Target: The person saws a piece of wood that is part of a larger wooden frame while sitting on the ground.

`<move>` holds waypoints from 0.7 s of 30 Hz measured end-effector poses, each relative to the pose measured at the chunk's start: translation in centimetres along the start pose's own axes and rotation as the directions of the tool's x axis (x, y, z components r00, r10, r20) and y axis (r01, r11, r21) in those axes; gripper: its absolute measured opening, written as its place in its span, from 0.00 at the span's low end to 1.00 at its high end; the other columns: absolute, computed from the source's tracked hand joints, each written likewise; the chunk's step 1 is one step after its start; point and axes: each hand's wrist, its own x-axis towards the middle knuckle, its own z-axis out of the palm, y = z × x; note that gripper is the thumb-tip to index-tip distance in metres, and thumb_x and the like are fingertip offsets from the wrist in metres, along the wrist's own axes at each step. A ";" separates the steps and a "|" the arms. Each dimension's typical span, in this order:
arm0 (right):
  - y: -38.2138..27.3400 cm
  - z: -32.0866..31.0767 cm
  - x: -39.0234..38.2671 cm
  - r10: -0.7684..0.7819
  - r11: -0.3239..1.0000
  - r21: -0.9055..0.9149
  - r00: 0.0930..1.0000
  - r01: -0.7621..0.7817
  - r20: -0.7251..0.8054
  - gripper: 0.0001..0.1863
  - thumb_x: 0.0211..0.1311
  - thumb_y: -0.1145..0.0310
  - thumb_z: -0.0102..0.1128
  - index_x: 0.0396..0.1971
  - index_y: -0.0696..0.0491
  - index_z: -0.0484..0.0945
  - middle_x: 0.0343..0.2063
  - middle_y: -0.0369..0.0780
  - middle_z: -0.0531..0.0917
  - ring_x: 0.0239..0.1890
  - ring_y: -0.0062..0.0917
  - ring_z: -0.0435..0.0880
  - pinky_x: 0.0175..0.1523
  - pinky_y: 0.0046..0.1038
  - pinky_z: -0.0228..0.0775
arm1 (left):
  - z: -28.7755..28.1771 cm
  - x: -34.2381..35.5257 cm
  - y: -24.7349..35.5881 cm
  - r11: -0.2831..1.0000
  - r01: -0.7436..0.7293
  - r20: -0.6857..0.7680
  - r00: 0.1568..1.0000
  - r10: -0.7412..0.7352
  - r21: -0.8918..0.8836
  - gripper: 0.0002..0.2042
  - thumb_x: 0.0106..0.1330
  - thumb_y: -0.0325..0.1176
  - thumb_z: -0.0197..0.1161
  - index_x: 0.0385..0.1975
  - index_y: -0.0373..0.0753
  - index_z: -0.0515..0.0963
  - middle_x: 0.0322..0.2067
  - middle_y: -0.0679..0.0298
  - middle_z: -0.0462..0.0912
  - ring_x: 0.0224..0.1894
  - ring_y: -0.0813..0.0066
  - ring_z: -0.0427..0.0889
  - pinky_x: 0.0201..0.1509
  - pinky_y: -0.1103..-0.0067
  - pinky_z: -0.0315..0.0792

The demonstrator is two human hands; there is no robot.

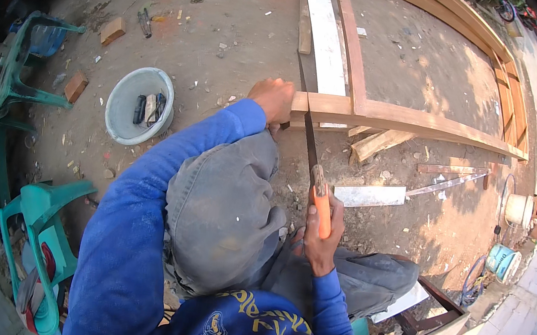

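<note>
My right hand is closed round the orange handle of a handsaw. The saw's dark blade points away from me and crosses a wooden beam close to its left end. My left hand grips that end, just left of the blade, its fingers wrapped over the wood and partly hidden. The beam belongs to a large wooden frame, with a reddish crosspiece meeting it just right of the saw. My bent knee in grey trousers lies under my left forearm.
A grey bucket with tools stands on the dirt at left, near brick-like blocks and pliers. Green plastic chairs line the left side. A white board runs beneath the frame; another white piece lies right of the saw.
</note>
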 end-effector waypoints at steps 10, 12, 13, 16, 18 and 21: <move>8.8 4.4 7.7 -0.203 0.978 0.031 0.978 0.204 -0.045 0.27 0.67 0.67 0.62 0.63 0.62 0.71 0.52 0.52 0.83 0.53 0.36 0.85 0.59 0.34 0.75 | 0.4 0.6 1.6 0.999 -0.019 -0.043 0.999 0.020 0.031 0.25 0.53 0.41 0.76 0.48 0.35 0.80 0.45 0.47 0.86 0.50 0.47 0.87 0.53 0.62 0.82; 9.7 6.7 8.8 -0.327 0.940 0.068 0.940 0.334 -0.098 0.27 0.68 0.67 0.62 0.63 0.63 0.71 0.55 0.52 0.82 0.56 0.37 0.84 0.61 0.34 0.73 | 0.7 0.2 1.0 0.999 0.006 -0.036 0.999 -0.005 0.031 0.24 0.53 0.40 0.76 0.47 0.35 0.80 0.45 0.47 0.86 0.50 0.47 0.87 0.53 0.62 0.82; 9.2 7.2 8.6 -0.316 0.937 0.120 0.943 0.327 -0.102 0.27 0.68 0.66 0.61 0.63 0.63 0.71 0.55 0.52 0.82 0.56 0.38 0.84 0.62 0.34 0.73 | 0.4 -0.1 0.6 0.999 0.025 -0.034 0.999 -0.024 0.028 0.23 0.53 0.40 0.76 0.46 0.34 0.80 0.45 0.47 0.87 0.50 0.48 0.87 0.52 0.62 0.82; 8.3 7.9 8.7 -0.334 0.932 0.102 0.934 0.347 -0.130 0.27 0.69 0.65 0.61 0.63 0.62 0.70 0.54 0.51 0.82 0.56 0.38 0.84 0.62 0.35 0.73 | -0.7 -0.1 0.5 0.999 0.022 -0.016 1.000 -0.022 0.026 0.21 0.53 0.39 0.76 0.44 0.34 0.81 0.44 0.46 0.87 0.48 0.48 0.88 0.51 0.62 0.83; 7.1 7.2 8.3 -0.360 0.929 0.034 0.921 0.368 -0.151 0.28 0.69 0.64 0.62 0.64 0.62 0.70 0.54 0.52 0.83 0.56 0.37 0.84 0.61 0.35 0.73 | -0.9 0.1 0.7 1.000 0.014 0.020 1.000 -0.014 0.005 0.21 0.53 0.38 0.75 0.44 0.34 0.81 0.43 0.46 0.87 0.47 0.47 0.88 0.50 0.62 0.83; 0.7 3.7 6.0 0.029 0.992 0.124 0.999 -0.032 0.027 0.28 0.70 0.64 0.63 0.65 0.58 0.70 0.46 0.47 0.85 0.48 0.27 0.85 0.54 0.31 0.76 | -0.4 -0.3 0.1 1.000 0.015 0.036 0.999 -0.014 -0.015 0.20 0.52 0.36 0.75 0.43 0.34 0.80 0.42 0.46 0.87 0.46 0.47 0.88 0.49 0.62 0.83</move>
